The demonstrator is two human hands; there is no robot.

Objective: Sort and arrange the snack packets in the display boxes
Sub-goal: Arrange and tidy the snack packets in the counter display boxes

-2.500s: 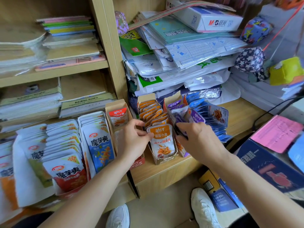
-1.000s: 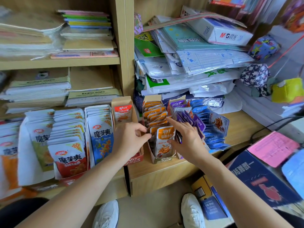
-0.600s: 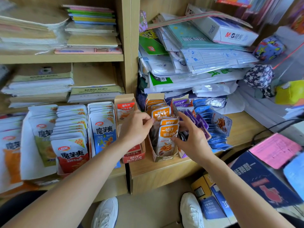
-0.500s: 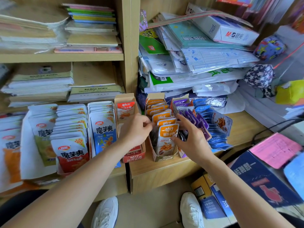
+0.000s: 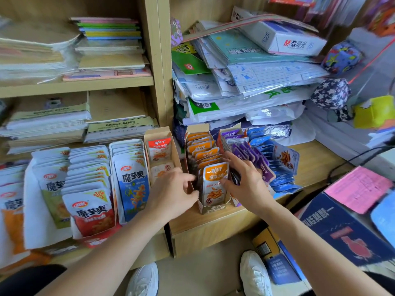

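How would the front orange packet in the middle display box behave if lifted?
Probably light and floppy: the orange packet is a thin, flat pouch. Its glossy film may slip. Alone it would likely flop; the display box props it upright.

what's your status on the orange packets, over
Left hand at left wall of tan cardboard display box, grip unclear. Right hand presses row of orange foil snack packets. Purple packets crowd its right side.

Orange snack packets [image 5: 214, 180] upright in open cardboard display box [image 5: 211, 208]
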